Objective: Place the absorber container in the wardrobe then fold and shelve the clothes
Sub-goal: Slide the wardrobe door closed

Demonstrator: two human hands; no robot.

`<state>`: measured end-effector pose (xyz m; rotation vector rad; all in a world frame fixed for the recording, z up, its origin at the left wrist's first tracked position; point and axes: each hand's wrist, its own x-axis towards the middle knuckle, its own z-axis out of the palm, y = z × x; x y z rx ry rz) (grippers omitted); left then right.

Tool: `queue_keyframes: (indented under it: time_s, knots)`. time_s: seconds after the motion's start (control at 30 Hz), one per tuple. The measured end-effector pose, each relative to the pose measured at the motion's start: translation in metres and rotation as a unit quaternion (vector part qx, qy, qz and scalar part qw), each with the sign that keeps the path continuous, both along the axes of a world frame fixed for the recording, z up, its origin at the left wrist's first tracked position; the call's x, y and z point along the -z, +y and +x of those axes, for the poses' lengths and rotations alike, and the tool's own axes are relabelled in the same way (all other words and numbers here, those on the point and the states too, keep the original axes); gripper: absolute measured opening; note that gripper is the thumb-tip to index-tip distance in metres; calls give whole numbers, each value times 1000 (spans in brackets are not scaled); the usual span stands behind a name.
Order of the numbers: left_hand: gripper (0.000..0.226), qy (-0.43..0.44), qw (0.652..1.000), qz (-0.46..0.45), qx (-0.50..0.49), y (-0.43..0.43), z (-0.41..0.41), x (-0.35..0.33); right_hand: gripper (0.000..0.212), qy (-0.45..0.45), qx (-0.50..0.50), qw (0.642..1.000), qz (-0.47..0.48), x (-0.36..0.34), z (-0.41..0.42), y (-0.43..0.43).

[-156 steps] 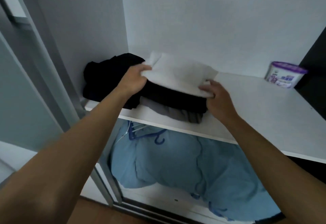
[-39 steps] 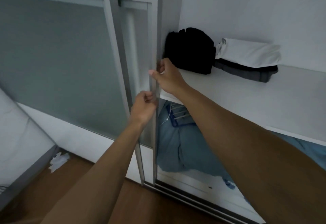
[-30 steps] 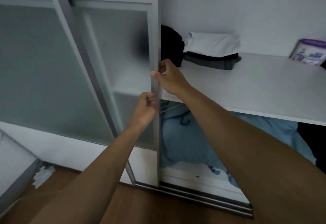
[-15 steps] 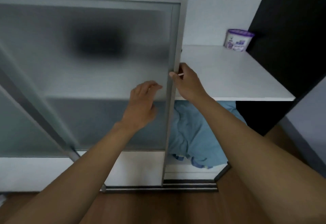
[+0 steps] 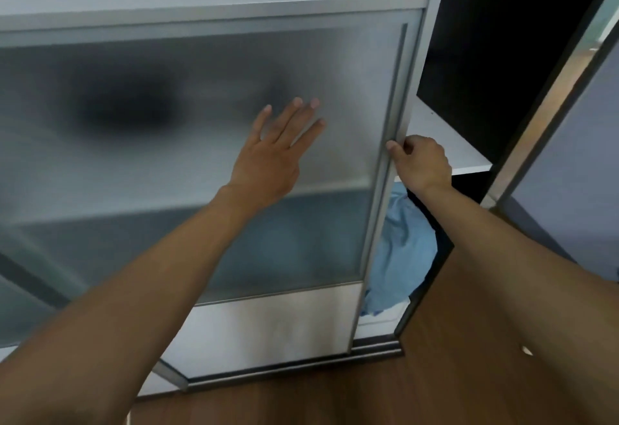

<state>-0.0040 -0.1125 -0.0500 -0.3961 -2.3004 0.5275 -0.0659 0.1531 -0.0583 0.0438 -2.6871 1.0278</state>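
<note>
Well, both hands were on the sliding door [image 5: 268, 324] of the wardrobe [image 5: 495, 49]. The left hand [image 5: 271, 156] was wide open, fingers straight and fanned, palm laid flat against the frosted panel [image 5: 167, 170], fingertips pointing up and to the right. The right hand [image 5: 420, 165] sat just to the right of it at about the same height. Its fingers were curled round the door frame [image 5: 392, 136], the grey metal upright at the panel's right edge, and the thumb tip was pressed on its front face. It had nothing else in its grip.

And the clothes [image 5: 124, 106]? They showed only as a dark smudge through the frosted panel, well to the left of the left hand and a touch higher. A fainter dark patch sat just above that hand's fingertips. No shapes or folds could be read through the glass. The absorber container could not be picked out from this angle.

Behind the right hand, a narrow strip of white shelf [image 5: 445, 146] showed in the gap between the door frame and the wardrobe's black side. Below the right wrist, blue fabric [image 5: 402, 250] lay bunched in the lower compartment, reaching down close to the bottom track [image 5: 375, 349]. Further right of the right arm stood a grey-blue panel [image 5: 576, 143] with a metal edge. Wooden floor [image 5: 335, 398] lay under both forearms.
</note>
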Motion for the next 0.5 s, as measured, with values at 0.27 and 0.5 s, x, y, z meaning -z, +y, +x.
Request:
queue_keyframes:
  time_s: [0.27,0.5]
  knots:
    - [85,-4,998,-28,49,75,-33,0,72,-100,132,986,-25,-8,-21,93]
    - [80,0,998,-49,32,103,-40,11,110,-76,115,980,-142,1,-44,146]
